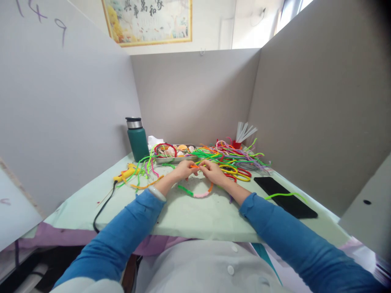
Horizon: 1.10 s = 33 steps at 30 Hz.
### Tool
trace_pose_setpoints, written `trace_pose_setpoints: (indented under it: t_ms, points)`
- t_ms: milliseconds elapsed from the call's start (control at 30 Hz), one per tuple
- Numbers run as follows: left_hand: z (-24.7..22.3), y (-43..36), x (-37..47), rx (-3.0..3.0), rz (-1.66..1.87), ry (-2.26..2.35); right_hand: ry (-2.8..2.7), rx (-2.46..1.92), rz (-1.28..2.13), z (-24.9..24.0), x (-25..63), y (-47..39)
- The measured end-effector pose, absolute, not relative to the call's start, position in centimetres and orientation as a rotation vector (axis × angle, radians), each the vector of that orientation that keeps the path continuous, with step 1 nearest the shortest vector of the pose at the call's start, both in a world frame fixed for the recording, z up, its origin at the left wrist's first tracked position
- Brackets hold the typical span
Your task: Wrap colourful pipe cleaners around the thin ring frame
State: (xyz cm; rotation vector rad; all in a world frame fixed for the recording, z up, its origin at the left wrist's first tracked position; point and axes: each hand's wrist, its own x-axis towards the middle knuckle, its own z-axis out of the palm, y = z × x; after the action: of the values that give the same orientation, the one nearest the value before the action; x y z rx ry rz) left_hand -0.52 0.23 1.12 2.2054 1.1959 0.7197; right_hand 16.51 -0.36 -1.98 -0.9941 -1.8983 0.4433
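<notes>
My left hand (184, 169) and my right hand (211, 171) meet above the middle of the table, fingertips pinched together. A short bit of orange pipe cleaner (194, 166) shows between them, and both hands are closed on it. Just below the hands, a curved pipe-cleaner piece (200, 195) lies on the table, with green, pink and orange sections. Its upper part is hidden by my hands, so I cannot tell whether it joins the orange bit.
Loose pipe cleaners (235, 156) pile up at the back right. Behind my hands stands a metal tray (175, 159) of small pieces. A yellow glue gun (126, 173) and green bottle (138, 142) are left; a black phone (285, 197) and red cup of glue sticks (236, 144) right.
</notes>
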Motion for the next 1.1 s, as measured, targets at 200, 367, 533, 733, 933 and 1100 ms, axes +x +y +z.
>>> trace_pose_setpoints:
  t_ms: [200, 367, 533, 733, 933, 1100]
  points:
    - [0.74, 0.67, -0.58, 2.236, 0.709, 1.207, -1.913, -1.017, 0.422, -2.09, 16.54, -0.30]
    - [0.58, 0.85, -0.48, 2.243, 0.671, 1.234, -1.929, -1.041, 0.409, -2.20, 16.55, -0.18]
    - [0.72, 0.56, -0.41, 2.231, 0.672, 1.232, -1.940, -1.058, 0.409, -2.12, 16.55, -0.19]
    - [0.70, 0.42, -0.35, 2.221, 0.673, 1.238, -1.947, -1.079, 0.411, -1.93, 16.48, -0.40]
    - [0.50, 0.67, -0.40, 2.221, 0.669, 1.238, -1.948, -1.072, 0.408, -1.92, 16.51, -0.39]
    - [0.90, 0.32, -0.41, 2.230, 0.668, 1.251, -1.950, -1.072, 0.411, -1.94, 16.54, -0.34]
